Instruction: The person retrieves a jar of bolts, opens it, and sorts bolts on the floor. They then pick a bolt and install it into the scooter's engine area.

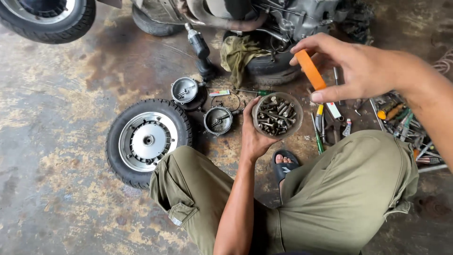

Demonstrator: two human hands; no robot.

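— Two hands busy: our left hand (255, 137) cups the bolt-filled jar (277, 114) above our knees.
— And our right hand (358, 68) pinches the orange lid (310, 69); its far face stays hidden.

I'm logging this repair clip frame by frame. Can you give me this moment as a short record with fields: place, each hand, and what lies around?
Place: stained concrete floor; person squatting in olive trousers and a sandal
Left hand: holds a clear cup of bolts from the side
Right hand: pinches an orange lid above the cup
Near left knee: small wheel lying flat
Behind cup: two round metal covers, green rag
Right side: scattered hand tools
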